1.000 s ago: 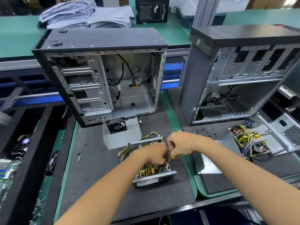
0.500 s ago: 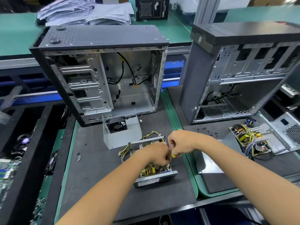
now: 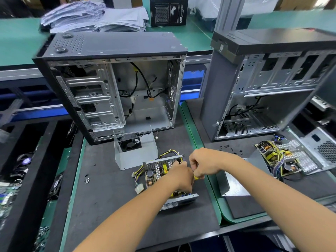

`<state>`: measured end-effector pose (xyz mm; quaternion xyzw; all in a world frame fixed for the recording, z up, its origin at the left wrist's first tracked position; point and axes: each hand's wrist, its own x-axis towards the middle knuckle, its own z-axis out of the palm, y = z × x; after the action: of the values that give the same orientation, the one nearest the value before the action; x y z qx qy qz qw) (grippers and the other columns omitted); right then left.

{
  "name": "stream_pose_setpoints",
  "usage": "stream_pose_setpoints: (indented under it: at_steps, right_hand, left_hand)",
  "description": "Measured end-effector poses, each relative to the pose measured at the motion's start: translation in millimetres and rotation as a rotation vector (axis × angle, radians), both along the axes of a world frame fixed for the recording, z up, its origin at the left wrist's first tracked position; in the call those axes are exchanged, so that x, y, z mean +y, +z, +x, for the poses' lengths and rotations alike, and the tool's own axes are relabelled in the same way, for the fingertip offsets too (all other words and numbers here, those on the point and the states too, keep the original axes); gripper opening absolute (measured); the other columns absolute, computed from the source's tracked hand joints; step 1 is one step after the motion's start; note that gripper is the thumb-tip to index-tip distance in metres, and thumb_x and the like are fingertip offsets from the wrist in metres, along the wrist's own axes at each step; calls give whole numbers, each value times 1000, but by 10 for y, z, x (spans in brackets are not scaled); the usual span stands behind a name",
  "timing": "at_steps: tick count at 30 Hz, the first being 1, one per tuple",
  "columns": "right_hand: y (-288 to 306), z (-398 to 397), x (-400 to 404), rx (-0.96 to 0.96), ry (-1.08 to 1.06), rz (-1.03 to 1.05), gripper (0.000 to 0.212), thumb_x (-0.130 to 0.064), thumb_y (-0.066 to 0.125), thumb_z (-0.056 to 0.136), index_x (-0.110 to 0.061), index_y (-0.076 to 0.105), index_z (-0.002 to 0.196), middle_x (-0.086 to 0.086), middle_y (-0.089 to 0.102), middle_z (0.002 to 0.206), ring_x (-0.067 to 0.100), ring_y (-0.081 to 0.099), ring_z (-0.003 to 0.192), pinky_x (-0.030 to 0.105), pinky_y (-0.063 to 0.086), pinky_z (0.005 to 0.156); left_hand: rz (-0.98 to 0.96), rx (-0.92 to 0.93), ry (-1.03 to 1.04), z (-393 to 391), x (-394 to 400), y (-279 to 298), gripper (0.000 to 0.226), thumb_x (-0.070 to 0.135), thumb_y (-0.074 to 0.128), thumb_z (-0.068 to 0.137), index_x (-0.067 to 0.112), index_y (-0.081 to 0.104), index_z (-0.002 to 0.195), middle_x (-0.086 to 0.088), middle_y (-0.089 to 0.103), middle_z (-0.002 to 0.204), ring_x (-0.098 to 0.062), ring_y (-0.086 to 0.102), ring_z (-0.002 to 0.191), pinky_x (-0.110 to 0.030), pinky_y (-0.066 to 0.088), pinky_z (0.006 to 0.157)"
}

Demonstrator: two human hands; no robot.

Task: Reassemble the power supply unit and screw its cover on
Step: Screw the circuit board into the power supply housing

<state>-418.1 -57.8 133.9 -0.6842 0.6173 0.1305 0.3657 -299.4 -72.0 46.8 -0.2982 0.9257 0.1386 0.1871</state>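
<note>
- While the open power supply (image 3: 160,179) sits on the dark mat (image 3: 101,197) at the bench's near middle, both hands meet over its right side.
- Left hand (image 3: 179,176) reaches into the unit with its fingers curled down onto the circuit board; what they pinch is hidden, so its grip cannot be told.
- Right hand (image 3: 203,165) is closed in a fist round a screwdriver (image 3: 196,177), of which only a yellow bit of handle shows below the fist, just beside the left hand.
- Yellow and black wires (image 3: 140,174) trail out of the unit's left side to a white plug (image 3: 139,189).
- Behind the unit stands the bent metal cover (image 3: 135,151) with a black fan (image 3: 130,143) in it, apart from the unit.
- 2 open PC cases stand further back: 1 black (image 3: 112,82) on the left, 1 grey (image 3: 263,84) on the right.
- Loose black screws (image 3: 230,149) lie in front of the grey case.
- Another opened supply (image 3: 283,159) lies to the far right, with a grey metal sheet (image 3: 234,182) between it and the hands.
- Stacked papers (image 3: 94,19) and a black box (image 3: 168,12) sit on the green far bench (image 3: 16,42).
</note>
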Motion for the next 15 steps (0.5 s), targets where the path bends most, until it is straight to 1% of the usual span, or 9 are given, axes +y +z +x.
stream_pose_setpoints:
  at_steps: [2, 4, 6, 8, 11, 15]
  right_hand:
    - [15, -20, 9, -11, -15, 7, 5, -10, 63, 74, -11, 63, 79, -1, 72, 70, -1, 57, 53, 9, 35, 42]
    - [31, -30, 23, -23, -25, 9, 6, -9, 63, 74, -10, 63, 80, -1, 72, 69, -4, 56, 49, 7, 35, 41]
    - [43, -36, 30, -29, -35, 2, 8, -9, 63, 74, -8, 64, 82, -1, 73, 70, -3, 57, 51, 9, 36, 44]
    - [63, -43, 37, -26, -37, -3, 9, -10, 62, 74, -9, 64, 83, -1, 73, 70, -2, 58, 54, 11, 36, 46]
    - [79, -42, 40, -24, -35, -11, 7, -10, 61, 74, -10, 63, 80, -2, 73, 69, 0, 60, 58, 15, 39, 51]
    - [106, -57, 33, -39, -54, -14, 4, -10, 62, 75, -10, 62, 79, -1, 73, 68, 5, 63, 61, 23, 47, 60]
  left_hand:
    - [-31, -26, 23, -39, 25, -11, 26, 42, 64, 82, 21, 73, 94, 0, 61, 109, -21, 38, 113, -38, 30, 92]
    - [-66, -16, 47, -60, 53, -26, 22, 39, 64, 82, 21, 72, 92, -1, 61, 106, -22, 39, 112, -39, 30, 93]
    - [-72, 10, 80, -71, 69, -46, 17, 31, 63, 81, 20, 72, 90, -2, 60, 101, -23, 39, 110, -38, 29, 91]
    - [-70, 22, 96, -76, 77, -51, 15, 28, 63, 79, 18, 70, 88, -2, 59, 96, -23, 39, 108, -39, 28, 90]
    - [-72, 24, 87, -64, 80, -34, 16, 28, 63, 77, 17, 67, 87, -1, 51, 83, -22, 39, 104, -38, 28, 85]
    - [-110, 39, 60, -43, 83, -37, 13, 29, 63, 75, 16, 64, 80, 0, 47, 75, -23, 40, 96, -38, 26, 76]
